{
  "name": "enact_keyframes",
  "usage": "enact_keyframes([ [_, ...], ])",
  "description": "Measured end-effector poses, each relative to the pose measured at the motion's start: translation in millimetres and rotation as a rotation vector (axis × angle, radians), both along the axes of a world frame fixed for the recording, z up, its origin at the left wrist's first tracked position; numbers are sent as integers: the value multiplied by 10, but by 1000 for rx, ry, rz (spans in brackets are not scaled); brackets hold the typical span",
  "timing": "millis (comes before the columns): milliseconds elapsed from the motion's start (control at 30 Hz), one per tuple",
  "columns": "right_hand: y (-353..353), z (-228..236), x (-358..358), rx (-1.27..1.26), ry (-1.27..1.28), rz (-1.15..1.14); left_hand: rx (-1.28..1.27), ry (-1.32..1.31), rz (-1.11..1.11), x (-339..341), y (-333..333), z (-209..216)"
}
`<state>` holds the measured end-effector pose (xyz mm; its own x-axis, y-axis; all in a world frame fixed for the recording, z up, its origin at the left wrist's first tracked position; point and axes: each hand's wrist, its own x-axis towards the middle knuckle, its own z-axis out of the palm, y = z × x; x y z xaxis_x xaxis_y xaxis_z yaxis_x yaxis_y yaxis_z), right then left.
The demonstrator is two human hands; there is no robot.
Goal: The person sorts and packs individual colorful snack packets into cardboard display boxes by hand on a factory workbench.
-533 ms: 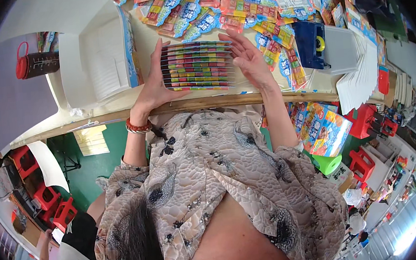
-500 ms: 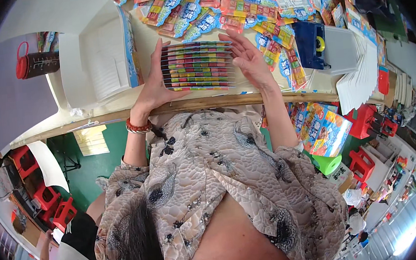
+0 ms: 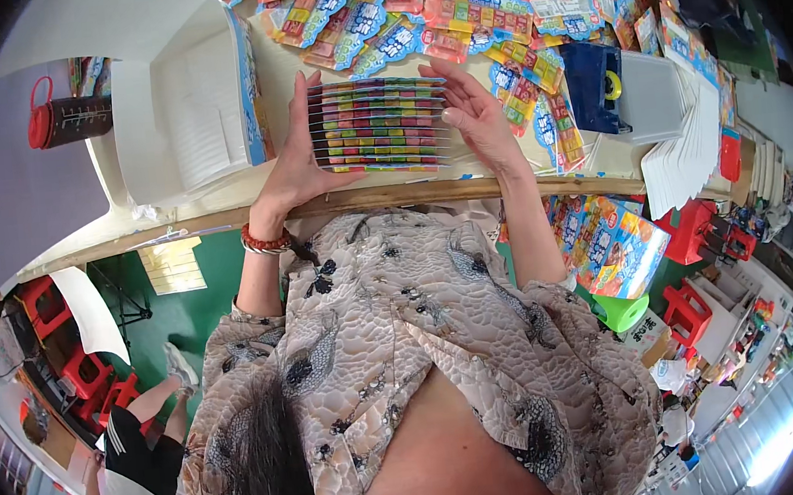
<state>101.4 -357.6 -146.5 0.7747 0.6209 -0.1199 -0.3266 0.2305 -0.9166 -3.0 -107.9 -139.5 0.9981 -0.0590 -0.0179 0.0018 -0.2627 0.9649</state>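
A stack of flat candy packs (image 3: 381,128), seen edge-on with rows of pink, yellow, green and red pieces, sits between my hands near the table's front edge. My left hand (image 3: 299,152) grips its left end, the thumb stretched along the near side and the fingers at the far left corner. At the right end is my right hand (image 3: 479,113), its fingers curved round the far right corner and its thumb by the side. Beyond lies a heap of similar loose packs (image 3: 479,9) with blue wavy-edged cards.
An open white box (image 3: 183,125) stands at left, beside a dark bottle with a red lid (image 3: 74,120). To the right are a blue tape dispenser (image 3: 595,89), a grey tray (image 3: 652,93) and fanned white sheets (image 3: 685,147). Another person (image 3: 137,459) is at the lower left.
My hands and the stack stay almost still. At lower left, the other person has shifted, and legs and a shoe now show.
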Motion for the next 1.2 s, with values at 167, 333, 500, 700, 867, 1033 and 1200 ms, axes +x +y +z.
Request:
enact_keyframes([
  [167,6,-59,-40,-23,-65,-14,19,-22,-1,-3,-4,-16],
  [333,218,-80,-267,-496,-482,-337,-45,70,2,-25,5,-28],
  [500,230,-131,-263,-422,-446,-333,-36,107,9,-30,16,-29],
  [700,251,-93,-271,-400,-426,-343,-25,82,9,-31,15,-49],
  [867,261,-102,-275,-417,-455,-370,-28,47,-11,-39,25,-47],
  [1033,239,-189,-229,-474,-604,-388,32,31,6,-28,23,-73],
  [1200,238,-142,-253,-398,-455,-354,90,-14,9,-15,18,-52],
])
